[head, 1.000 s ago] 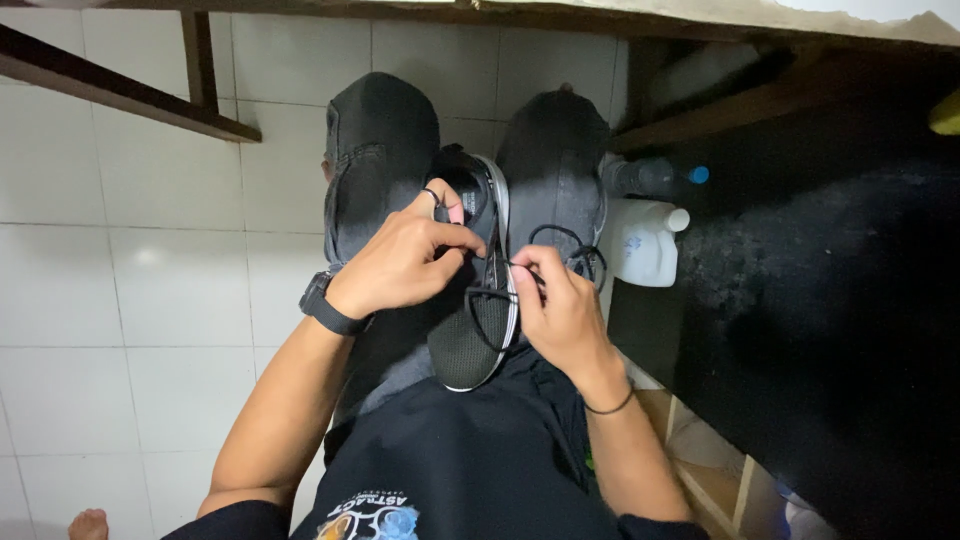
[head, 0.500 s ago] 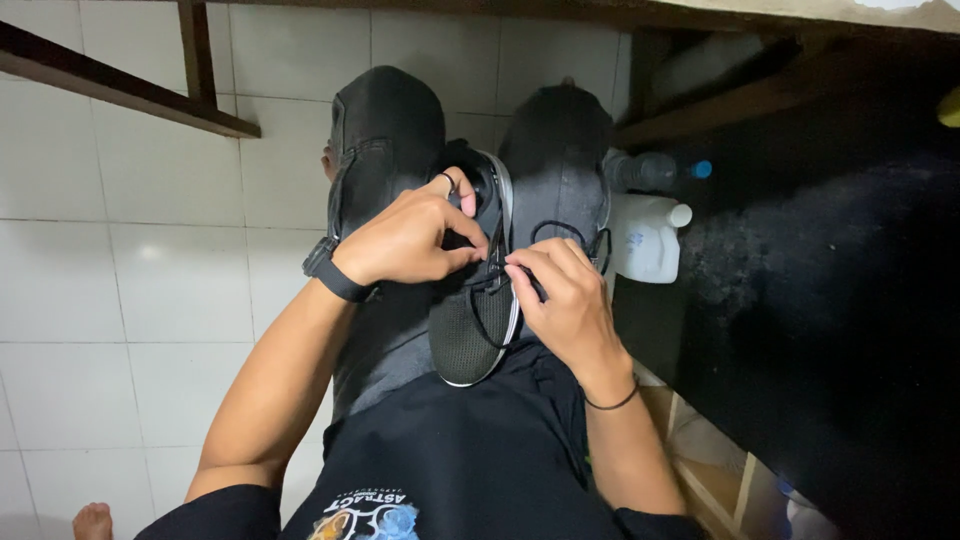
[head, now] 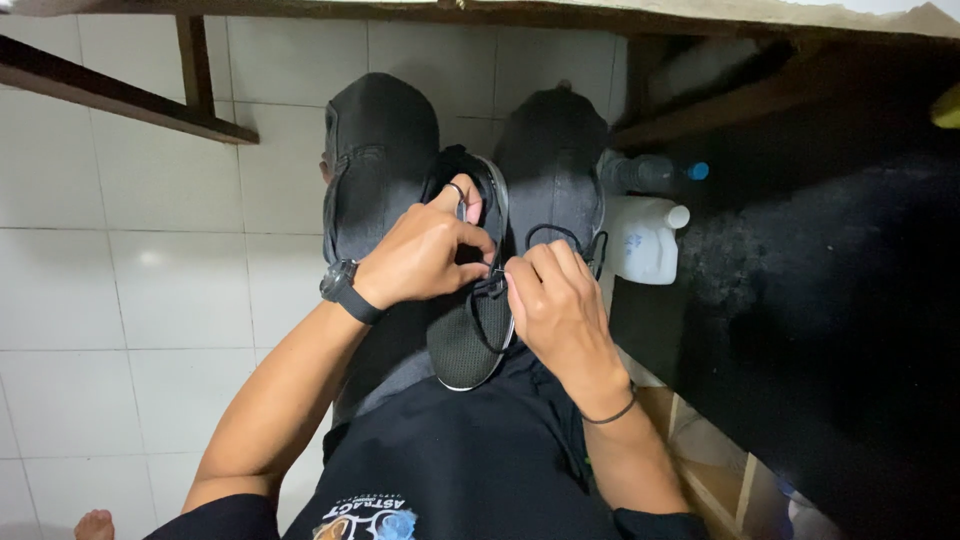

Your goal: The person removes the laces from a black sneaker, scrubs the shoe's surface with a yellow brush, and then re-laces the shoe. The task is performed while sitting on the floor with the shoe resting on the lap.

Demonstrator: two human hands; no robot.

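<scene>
Far left: wooden bench frame (head: 120, 95) standing over white tiles (head: 150, 290). Centre: left hand (head: 420, 255), wearing a watch (head: 345, 290), is pinching the lace (head: 492, 285) of a black shoe (head: 470, 340) lying on the lap. Right hand (head: 555, 300) is pinching the same lace, fingers together. Right: white jug (head: 640, 240), clear bottle (head: 650, 172) standing close by.

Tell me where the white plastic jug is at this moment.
In the head view, the white plastic jug stands on the floor right of centre, beside the right hand, with a clear bottle just behind it.
</scene>
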